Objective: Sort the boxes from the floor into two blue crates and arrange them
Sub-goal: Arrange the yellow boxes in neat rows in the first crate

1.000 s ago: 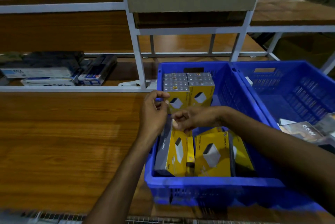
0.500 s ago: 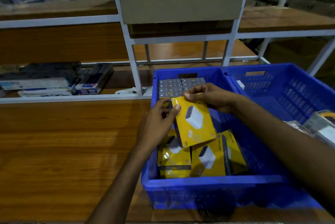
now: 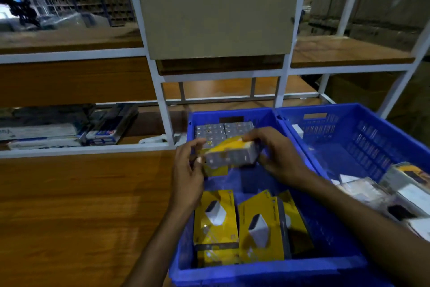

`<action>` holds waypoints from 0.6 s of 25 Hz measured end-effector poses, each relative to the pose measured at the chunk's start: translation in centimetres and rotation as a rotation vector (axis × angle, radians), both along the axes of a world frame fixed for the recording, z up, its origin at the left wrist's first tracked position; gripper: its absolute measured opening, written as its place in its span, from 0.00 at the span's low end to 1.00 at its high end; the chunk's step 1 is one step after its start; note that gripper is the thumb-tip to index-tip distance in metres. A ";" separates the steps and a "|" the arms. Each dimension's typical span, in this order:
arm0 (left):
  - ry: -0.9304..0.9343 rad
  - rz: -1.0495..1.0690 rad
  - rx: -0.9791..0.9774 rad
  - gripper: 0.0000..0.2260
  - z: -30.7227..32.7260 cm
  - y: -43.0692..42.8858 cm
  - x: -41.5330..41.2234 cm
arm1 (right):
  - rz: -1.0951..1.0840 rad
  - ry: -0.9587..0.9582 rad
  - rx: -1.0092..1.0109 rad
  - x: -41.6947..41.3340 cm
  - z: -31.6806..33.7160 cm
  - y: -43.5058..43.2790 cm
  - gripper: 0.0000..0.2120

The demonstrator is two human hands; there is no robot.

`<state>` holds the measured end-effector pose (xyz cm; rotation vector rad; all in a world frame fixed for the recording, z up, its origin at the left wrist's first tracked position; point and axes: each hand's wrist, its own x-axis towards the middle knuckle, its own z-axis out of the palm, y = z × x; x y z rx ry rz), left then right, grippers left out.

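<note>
Two hands clamp one yellow-and-grey cardboard box [image 3: 232, 156] between them above the left blue plastic crate [image 3: 267, 268]. The left hand [image 3: 188, 177] pinches its 9 o'clock end and the right hand [image 3: 277, 156] curls round its 3 o'clock end. Grey-topped boxes [image 3: 223, 129] stand packed at the crate's 12 o'clock end, and loose yellow boxes [image 3: 216, 219] lie at 6 o'clock. A second blue crate [image 3: 372, 137] sits just beside it at 3 o'clock.

Counts: my two hands, left hand [image 3: 188, 179] and right hand [image 3: 277, 154], share one held box [image 3: 232, 155]. Two blue crates: left crate [image 3: 267, 265], right crate [image 3: 372, 137]. In the left crate, at least three loose yellow boxes [image 3: 216, 219] and two rear stacks [image 3: 209, 131].
</note>
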<state>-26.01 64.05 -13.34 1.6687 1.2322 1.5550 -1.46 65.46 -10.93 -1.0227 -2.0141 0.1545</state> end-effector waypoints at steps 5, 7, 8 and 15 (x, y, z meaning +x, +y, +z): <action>-0.082 0.032 -0.083 0.20 -0.4 0.7 -0.2 | -0.051 -0.205 0.325 -0.7 -0.2 -0.7 0.10; -0.073 0.025 -0.094 0.18 -0.5 0.7 -0.2 | -0.114 -0.139 0.237 -0.6 -0.5 -0.6 0.17; -0.061 0.023 -0.100 0.17 -0.5 0.6 -0.1 | -0.173 -0.090 0.148 -0.4 -0.6 -0.3 0.22; -0.056 0.006 -0.128 0.16 0.0 0.3 0.3 | -0.501 -0.033 -0.819 1.5 -2.7 3.2 0.21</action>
